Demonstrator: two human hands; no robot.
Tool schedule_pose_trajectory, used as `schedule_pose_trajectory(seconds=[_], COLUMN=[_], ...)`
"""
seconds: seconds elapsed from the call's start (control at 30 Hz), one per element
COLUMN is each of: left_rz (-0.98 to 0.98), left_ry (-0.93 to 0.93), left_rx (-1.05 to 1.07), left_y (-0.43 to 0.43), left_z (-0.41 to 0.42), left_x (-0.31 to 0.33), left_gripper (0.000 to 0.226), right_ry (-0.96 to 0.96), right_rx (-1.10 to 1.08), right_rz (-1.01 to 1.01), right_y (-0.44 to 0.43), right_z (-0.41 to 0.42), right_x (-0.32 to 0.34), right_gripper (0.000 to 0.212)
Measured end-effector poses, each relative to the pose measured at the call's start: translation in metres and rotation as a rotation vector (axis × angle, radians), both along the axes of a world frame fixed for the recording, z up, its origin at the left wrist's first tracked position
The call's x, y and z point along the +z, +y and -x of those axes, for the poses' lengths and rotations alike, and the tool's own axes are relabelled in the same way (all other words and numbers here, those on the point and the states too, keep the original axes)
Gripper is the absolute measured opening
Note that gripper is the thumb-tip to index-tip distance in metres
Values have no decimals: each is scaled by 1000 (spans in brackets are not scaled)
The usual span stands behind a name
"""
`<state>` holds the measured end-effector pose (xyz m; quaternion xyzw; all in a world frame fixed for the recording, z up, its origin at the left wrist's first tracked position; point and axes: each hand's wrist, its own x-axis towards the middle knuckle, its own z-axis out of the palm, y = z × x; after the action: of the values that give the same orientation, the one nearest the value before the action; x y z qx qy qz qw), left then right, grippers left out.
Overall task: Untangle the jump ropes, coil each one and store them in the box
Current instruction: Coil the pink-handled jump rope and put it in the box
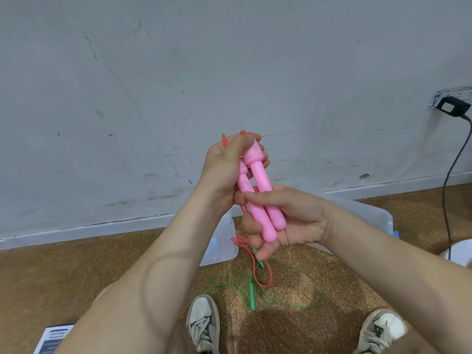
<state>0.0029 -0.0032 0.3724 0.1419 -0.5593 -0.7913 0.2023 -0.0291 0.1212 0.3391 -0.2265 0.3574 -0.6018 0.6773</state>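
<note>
Hands meet at chest height in front of the wall, both forearms reaching up and inward from the lower corners of the view. The right hand (288, 218) lies palm up, its fingers curled under and its thumb pressed across the top of two pink handles (258, 192) that lie side by side, so its grip is clamped on their lower halves. The left hand (227, 164) sits higher, wrist bent, fingers wrapped round the bulbous upper ends of the same handles; its grip also pinches a loop of red rope (224, 141) that pokes out above the knuckles.

More of that red rope hangs below the right hand and trails down to the floor (76, 272), where it ends in a long loop. A green jump rope (252, 295) lies loose on the floor between the two shoes (204, 325), its thin cord spread in wide tangled rings and one green handle lying straight near the red loop; the two ropes cross there.

A clear plastic box (383, 221) stands on the floor by the wall, behind the right wrist, and its lid (222, 249) lies beside it, behind the left forearm.
</note>
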Motion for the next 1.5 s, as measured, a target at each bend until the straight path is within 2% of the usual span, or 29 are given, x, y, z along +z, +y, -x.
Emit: schedule_pose_trajectory(seconds=[0.1, 0.33, 0.4, 0.43, 0.5, 0.57, 0.6, 0.63, 0.7, 0.77, 0.83, 0.9, 0.97, 1.03, 1.1, 1.17, 1.23, 1.3, 1.4, 1.43, 1.5], left_rz=[11, 42, 74, 140, 438, 658, 638, 533, 246, 30, -3, 157, 466, 898, 1411, 1789, 1952, 2075, 2121, 2069, 1929], left_ry=[1, -71, -150, -216, -332, -283, -219, -132, 6, -11, -85, -141, -183, -300, -481, -550, -536, -447, -259, -216, -152], left_rx=[12, -11, -3, 27, 161, 395, 465, 449, 222, 17, -12, 28, -8, -113, -195, -194, -156, -114, -127, -147, -170], left_y=[-4, -13, -20, -28, -47, -63, -67, -67, -56, -36, -17, -9, -11, -16, -16, -8, 2, 7, 5, 3, -5], left_z=[-3, -9, -11, -12, -16, -15, -15, -14, -11, -9, -6, -1, 2, 2, -2, -6, -9, -11, -11, -11, -13], left_x=[1, 3, 9, 12, 13, 7, 5, 4, 4, 3, -1, -9, -16, -23, -27, -25, -20, -17, -22, -23, -18], left_gripper=[13, 16, 25, 34, 50, 57, 53, 45, 33, 42, 44, 44, 28, 17, 23, 40, 46, 39, 32, 29, 20], right_ry=[-8, 113, 138, 134, 100, 27, -19, -62, -109, -108, -98, -60, 63, 278, 558, 922, 1377, 1686, 1894, 1937, 1986], right_rx=[22, -122, -128, -122, -95, -39, -4, 30, 82, 82, 27, -110, -327, -514, -615, -682, -690, -642, -492, -429, -302], right_rz=[13, -73, -67, -51, -9, 45, 72, 96, 139, 167, 168, 109, -29, -185, -344, -495, -625, -711, -795, -814, -855], right_y=[-5, -6, -6, -6, -3, 0, 1, 1, -2, -5, -7, -7, -6, -5, -6, -10, -11, -11, -8, -7, -6], right_z=[2, 4, 2, 2, 4, 8, 9, 9, 7, 5, 5, 6, 9, 15, 19, 23, 30, 35, 37, 37, 33], right_x=[-5, 3, 5, 6, 8, 10, 11, 11, 11, 12, 15, 23, 30, 29, 23, 15, 6, -2, -12, -14, -16], right_gripper=[23, 15, 16, 16, 17, 18, 20, 23, 23, 22, 20, 16, 12, 15, 15, 15, 15, 12, 8, 4, 17])
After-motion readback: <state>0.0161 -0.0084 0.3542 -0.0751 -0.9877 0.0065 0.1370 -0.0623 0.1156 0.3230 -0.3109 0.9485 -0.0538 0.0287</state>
